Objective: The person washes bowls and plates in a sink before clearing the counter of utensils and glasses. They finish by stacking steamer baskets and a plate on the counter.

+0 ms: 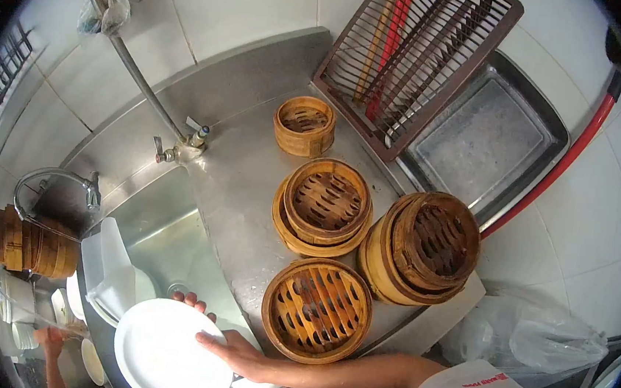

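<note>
I hold a round white plate over the sink's near edge. My right hand lies on the plate's right side with its fingers across the face, the bare forearm reaching in from the lower right. At the plate's far rim only the fingertips of my left hand show, curled over the edge; the rest of that hand is hidden under the plate. A bamboo steamer basket stands just right of the plate on the steel counter.
More bamboo steamers stand on the steel counter. The sink holds white dishes. A brown slatted rack leans over a metal tray. Another person's hand shows lower left.
</note>
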